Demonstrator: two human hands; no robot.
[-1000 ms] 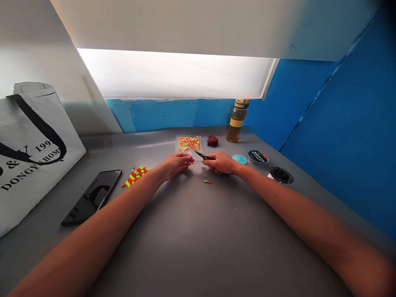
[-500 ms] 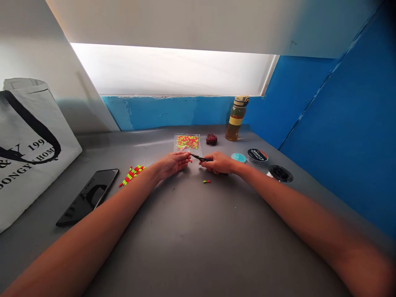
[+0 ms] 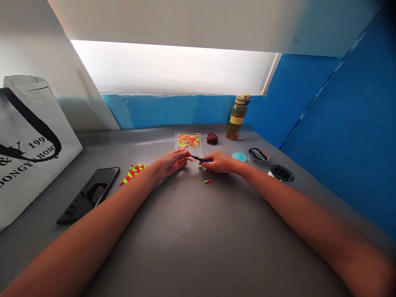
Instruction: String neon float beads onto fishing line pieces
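My left hand (image 3: 173, 162) is closed in a pinch near the middle of the table, its fingertips meeting the tip of a tool. What it pinches is too small to make out. My right hand (image 3: 219, 161) grips a slim dark hand tool (image 3: 198, 158), like scissors or pliers, that points left toward those fingertips. Small red beads (image 3: 190, 159) lie just behind the fingertips. A yellow-green and red bead piece (image 3: 208, 181) rests on the table in front of my right hand. Behind both hands lies a clear bag of red and yellow beads (image 3: 188, 141).
Rows of red and green beads (image 3: 132, 174) and a black phone (image 3: 88, 195) lie left. A dark red thread bundle (image 3: 212, 138) and a bottle (image 3: 236, 117) stand behind. At right are a teal disc (image 3: 239, 156), a line spool (image 3: 258, 155) and a black-rimmed spool (image 3: 281, 173).
The tool's tip has shifted very slightly left at my left fingertips. Both hands otherwise keep their place and grip, and the view has moved a little.
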